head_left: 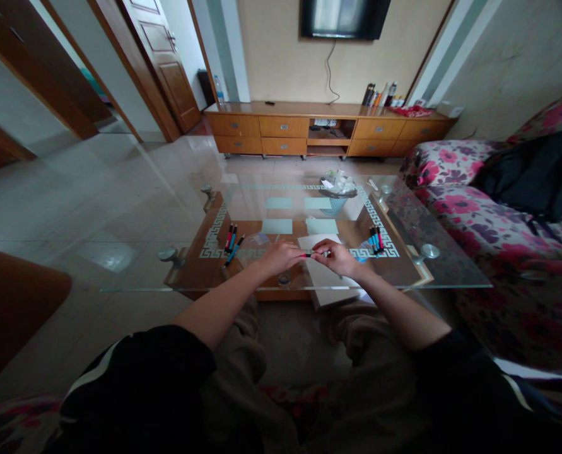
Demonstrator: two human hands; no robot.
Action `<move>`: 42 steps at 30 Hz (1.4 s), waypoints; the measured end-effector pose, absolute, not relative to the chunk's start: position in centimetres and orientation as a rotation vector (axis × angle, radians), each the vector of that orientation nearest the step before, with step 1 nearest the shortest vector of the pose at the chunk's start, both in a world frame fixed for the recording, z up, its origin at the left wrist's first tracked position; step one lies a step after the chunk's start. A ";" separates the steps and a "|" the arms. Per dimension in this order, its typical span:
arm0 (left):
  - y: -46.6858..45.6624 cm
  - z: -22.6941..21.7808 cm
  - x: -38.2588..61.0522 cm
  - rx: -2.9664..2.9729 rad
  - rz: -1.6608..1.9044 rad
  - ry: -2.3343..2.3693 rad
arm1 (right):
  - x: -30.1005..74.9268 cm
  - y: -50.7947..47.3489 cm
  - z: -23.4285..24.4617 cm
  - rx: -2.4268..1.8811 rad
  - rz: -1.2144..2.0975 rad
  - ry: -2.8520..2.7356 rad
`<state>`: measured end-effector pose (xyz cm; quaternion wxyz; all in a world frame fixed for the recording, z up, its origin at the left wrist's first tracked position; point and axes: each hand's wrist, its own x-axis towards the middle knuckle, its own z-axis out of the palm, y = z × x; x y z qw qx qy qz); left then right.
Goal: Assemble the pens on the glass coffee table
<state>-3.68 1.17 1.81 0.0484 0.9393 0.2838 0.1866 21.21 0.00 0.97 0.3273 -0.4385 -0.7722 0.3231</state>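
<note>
Over the glass table (243,277), my left hand (284,256) and my right hand (336,257) meet around a small pen (308,255) with red and black parts. The left fingers are closed on its red end. My right thumb and fingertips pinch the other end; most of the pen is hidden by the hands. Left of my hands lies a group of red, blue and black pens (234,244), with a clear plastic piece (260,238) beside it. More blue, red and black pens (376,240) lie to the right, near a blue packet (362,252).
A white box (330,277) shows beneath my right hand, seemingly below the glass. Farther off are a bin (336,203) with a plastic bag and a wooden TV cabinet (283,128) with bottles. A floral sofa (455,202) holding a dark bag (536,173) stands at the right.
</note>
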 end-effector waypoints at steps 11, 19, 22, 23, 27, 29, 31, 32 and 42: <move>1.1 1.7 -3.6 2.831 0.542 0.914 | 21.3 0.0 1.1 -1.161 0.844 -2.013; 0.9 1.7 -3.5 2.831 0.523 0.944 | 21.2 0.1 1.1 -1.171 0.835 -1.991; 0.9 1.7 -3.5 2.819 0.524 0.939 | 21.2 0.1 1.1 -1.172 0.832 -1.986; 1.0 1.6 -3.4 2.813 0.525 0.936 | 21.2 0.1 1.1 -1.171 0.830 -1.986; 1.0 1.5 -3.4 2.789 0.509 0.931 | 21.3 0.1 1.0 -1.159 0.815 -1.997; 1.1 1.4 -3.4 2.780 0.497 0.934 | 21.4 0.2 0.9 -1.154 0.812 -2.001; 1.1 1.3 -3.3 2.777 0.493 0.940 | 21.4 0.2 0.8 -1.150 0.814 -2.007; 1.1 1.3 -3.3 2.777 0.495 0.942 | 21.5 0.3 0.8 -1.151 0.814 -2.008; 0.8 1.4 -3.2 2.778 0.434 1.023 | 21.5 0.1 1.2 -1.149 0.834 -1.974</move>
